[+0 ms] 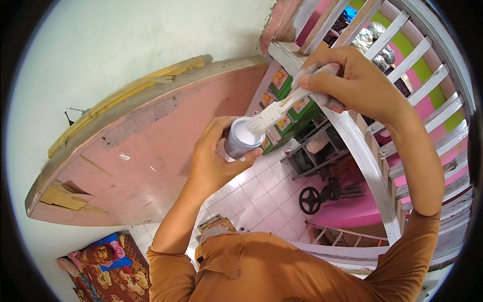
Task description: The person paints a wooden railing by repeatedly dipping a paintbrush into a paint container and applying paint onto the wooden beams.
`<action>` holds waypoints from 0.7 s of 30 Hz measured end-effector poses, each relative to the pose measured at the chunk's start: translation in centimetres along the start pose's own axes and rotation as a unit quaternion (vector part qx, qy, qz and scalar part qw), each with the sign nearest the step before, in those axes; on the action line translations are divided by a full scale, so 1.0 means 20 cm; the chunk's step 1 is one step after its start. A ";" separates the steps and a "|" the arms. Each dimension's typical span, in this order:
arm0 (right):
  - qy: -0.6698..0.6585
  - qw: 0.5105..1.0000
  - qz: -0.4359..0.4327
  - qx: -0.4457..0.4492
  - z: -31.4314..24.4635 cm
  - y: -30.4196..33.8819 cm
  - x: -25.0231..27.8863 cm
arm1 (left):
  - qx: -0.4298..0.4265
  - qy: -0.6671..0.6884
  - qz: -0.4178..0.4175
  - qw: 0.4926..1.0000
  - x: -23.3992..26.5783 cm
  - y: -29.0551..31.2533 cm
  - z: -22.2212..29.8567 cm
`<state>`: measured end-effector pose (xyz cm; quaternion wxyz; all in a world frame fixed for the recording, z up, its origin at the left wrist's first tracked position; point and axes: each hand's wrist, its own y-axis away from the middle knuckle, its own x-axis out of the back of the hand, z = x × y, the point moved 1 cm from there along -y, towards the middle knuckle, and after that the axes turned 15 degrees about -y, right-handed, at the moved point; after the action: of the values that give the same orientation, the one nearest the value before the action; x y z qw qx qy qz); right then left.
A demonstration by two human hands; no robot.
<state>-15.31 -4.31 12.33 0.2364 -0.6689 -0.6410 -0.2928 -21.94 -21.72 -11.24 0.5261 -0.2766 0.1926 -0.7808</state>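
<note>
My left hand point(214, 160) is wrapped round a small grey paint can point(237, 147) with white paint inside, held tilted in front of my chest. In my right hand point(347, 80) a paintbrush point(288, 102) is gripped by its paint-smeared handle. White-coated bristles rest at the can's rim, over the opening. White paint also marks the fingers of my right hand. Close by on the right runs a wooden slatted frame point(432, 118), its slats mostly coated white, with some bare or patchy parts.
A worn pink board point(146, 151) with peeling edges stands along the pale wall point(126, 45). Below lie a tiled floor point(256, 194), a green drawer cabinet point(271, 100), a black steering wheel point(309, 200) and a ladder point(347, 236). A patterned mattress point(118, 274) is at lower left.
</note>
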 end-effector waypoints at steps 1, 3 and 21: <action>-0.001 1.000 0.000 0.000 0.01 -0.01 -0.01 | 0.000 0.002 -0.001 1.000 0.00 0.00 0.00; -0.004 1.000 0.004 -0.010 0.02 -0.01 -0.03 | -0.005 0.003 -0.002 1.000 -0.01 0.00 0.01; -0.020 0.996 0.087 0.028 0.02 0.00 0.04 | -0.018 0.028 0.003 0.999 -0.02 -0.18 0.07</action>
<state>-15.27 -3.43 12.68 0.2665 -0.7214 -0.5926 -0.2395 -23.55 -20.02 -8.03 0.5176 -0.2639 0.2219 -0.7830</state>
